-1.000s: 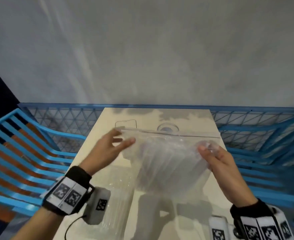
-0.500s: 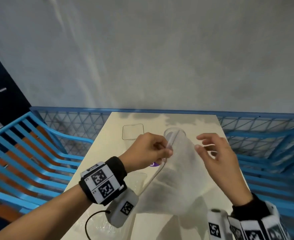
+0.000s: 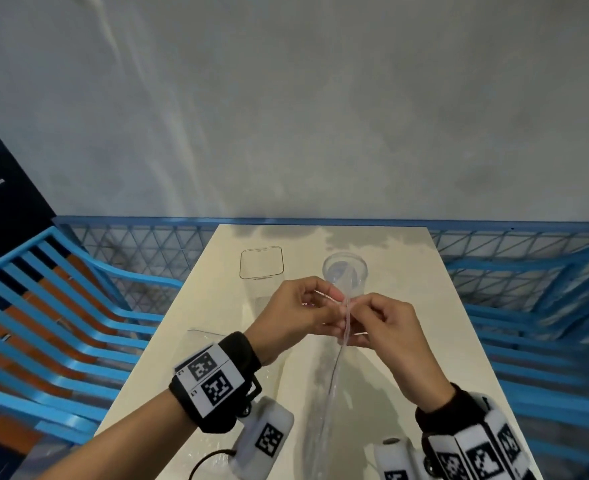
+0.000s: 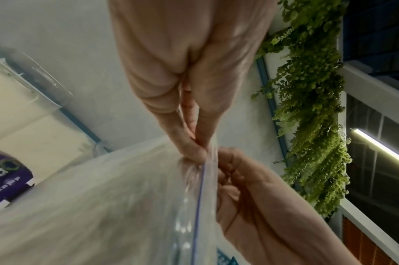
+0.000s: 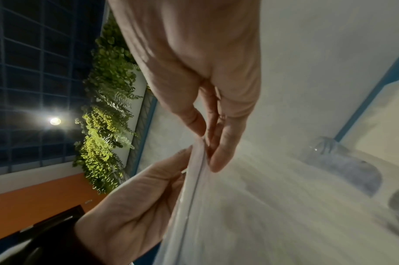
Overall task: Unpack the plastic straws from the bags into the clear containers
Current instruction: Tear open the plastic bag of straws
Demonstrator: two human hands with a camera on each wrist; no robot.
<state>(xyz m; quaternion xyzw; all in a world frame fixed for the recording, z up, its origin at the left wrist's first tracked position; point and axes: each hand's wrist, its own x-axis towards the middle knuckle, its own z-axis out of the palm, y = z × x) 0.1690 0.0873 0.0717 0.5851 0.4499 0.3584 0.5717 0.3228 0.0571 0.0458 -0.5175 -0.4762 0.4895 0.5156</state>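
The bag (image 3: 324, 403) is pinched at its zip seal by both hands (image 3: 324, 313), so the lips are probably best peeled apart slowly.

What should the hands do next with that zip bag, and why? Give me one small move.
Probably pull the two lips apart to pop the seal. The left hand and right hand each pinch the top edge of the clear bag on either side of the zip strip, which still looks pressed shut. The round container stands just beyond, waiting for the straws.
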